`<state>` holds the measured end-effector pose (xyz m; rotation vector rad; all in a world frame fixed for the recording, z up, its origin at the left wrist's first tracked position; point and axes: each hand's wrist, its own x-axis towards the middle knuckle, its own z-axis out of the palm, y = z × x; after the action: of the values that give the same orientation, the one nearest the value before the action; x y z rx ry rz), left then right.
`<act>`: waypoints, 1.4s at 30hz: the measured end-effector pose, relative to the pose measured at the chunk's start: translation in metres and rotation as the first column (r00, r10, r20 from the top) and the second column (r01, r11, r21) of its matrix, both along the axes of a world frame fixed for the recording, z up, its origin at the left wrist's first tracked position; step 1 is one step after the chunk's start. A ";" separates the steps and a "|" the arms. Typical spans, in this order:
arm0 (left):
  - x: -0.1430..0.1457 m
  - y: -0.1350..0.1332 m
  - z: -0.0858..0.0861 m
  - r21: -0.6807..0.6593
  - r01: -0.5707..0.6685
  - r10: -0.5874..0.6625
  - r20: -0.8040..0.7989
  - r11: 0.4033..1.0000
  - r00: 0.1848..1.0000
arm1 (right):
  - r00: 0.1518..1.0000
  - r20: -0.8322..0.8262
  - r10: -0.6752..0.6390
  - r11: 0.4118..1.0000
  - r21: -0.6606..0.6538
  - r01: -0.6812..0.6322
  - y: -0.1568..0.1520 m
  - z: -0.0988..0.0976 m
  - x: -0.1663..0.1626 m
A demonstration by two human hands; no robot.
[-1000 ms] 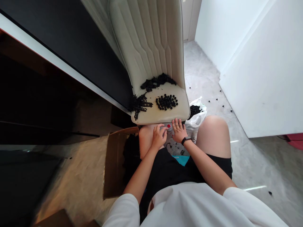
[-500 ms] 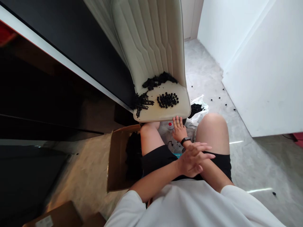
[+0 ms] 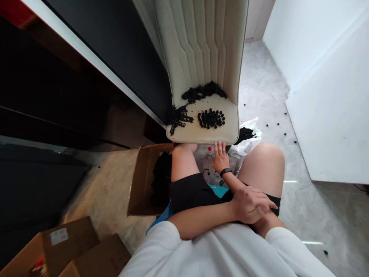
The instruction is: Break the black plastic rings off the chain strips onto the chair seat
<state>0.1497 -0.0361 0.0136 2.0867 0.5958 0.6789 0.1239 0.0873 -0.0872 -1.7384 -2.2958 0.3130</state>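
Round black bits (image 3: pixel 211 118) sit on the chair (image 3: pixel 201 135) just past the stretched-out fingers of the right hand (image 3: pixel 220 161), maybe set away from the scraps (image 3: pixel 205 91) so they won't mix, and the left hand (image 3: pixel 251 204) lies over the right arm (image 3: pixel 235 183), its grip unclear.

Light's uneven from where I stand. Brightest toward 2 o'clock, white panel (image 3: pixel 325 54) nearly washed out. Cabinet (image 3: pixel 57 84) around 9–10 is almost black, detail gone. Floor (image 3: pixel 259 73) reads cool grey at 1, warm tan at 8; thin glare streak (image 3: pixel 313 242) at 4. Box (image 3: pixel 140 181) contents sink into shadow. Left hand (image 3: pixel 253 204) slightly soft. Wide-lens stretch toward edges.
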 end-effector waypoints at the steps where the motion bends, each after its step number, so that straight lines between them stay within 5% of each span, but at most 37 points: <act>1: -0.001 -0.001 -0.007 0.012 0.012 -0.012 0.029 1.000 1.000 | 1.000 -0.002 0.000 1.000 0.005 0.000 0.000 -0.001 0.000; 8: -0.014 -0.002 -0.034 0.018 0.078 -0.079 0.050 0.997 0.996 | 0.999 -0.044 -0.023 1.000 0.013 0.024 0.001 -0.003 -0.005; 12: -0.018 0.003 -0.032 -0.114 0.107 -0.105 0.024 0.988 0.994 | 0.997 -0.078 -0.021 0.999 0.024 0.023 0.001 -0.004 -0.005; 15: -0.025 0.002 -0.019 -0.256 0.114 -0.079 0.145 0.960 0.986 | 0.995 -0.095 -0.021 0.999 0.040 0.025 0.000 -0.002 -0.006; 17: -0.036 0.001 -0.006 -0.429 0.157 -0.030 0.287 0.890 0.957 | 0.995 -0.096 -0.031 0.999 0.038 0.034 -0.001 0.004 -0.006; 20: -0.066 0.001 0.011 -0.687 0.233 0.193 0.483 0.689 0.854 | 0.996 -0.069 -0.058 0.997 0.046 0.061 -0.005 0.017 -0.006; 26: -0.158 0.017 0.001 -0.638 -0.175 0.484 0.349 0.750 0.802 | 0.989 -0.138 -0.062 0.993 0.088 0.074 0.002 0.059 0.007; 29: -0.191 0.022 -0.023 -0.675 -0.310 0.596 0.239 0.669 0.767 | 0.973 -0.226 -0.035 0.999 0.033 0.043 0.026 0.086 0.018; 32: -0.204 0.023 -0.045 -0.742 -0.361 0.667 0.153 0.565 0.729 | 0.933 -0.360 -0.021 0.981 -0.188 -0.051 0.064 0.113 0.034; 37: -0.201 0.025 -0.056 -0.765 -0.346 0.661 0.137 0.544 0.738 | 0.811 -0.508 -0.290 0.752 -0.645 -0.135 0.128 0.132 0.049; 42: -0.192 0.039 -0.054 -0.738 -0.317 0.591 0.136 0.596 0.795 | 0.790 -0.265 -0.552 0.340 -0.937 -0.077 0.158 0.124 0.042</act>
<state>-0.0426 0.0033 -0.0404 1.0486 1.0119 0.9424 0.1656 0.2453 0.0365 -1.9303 -1.3077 2.0922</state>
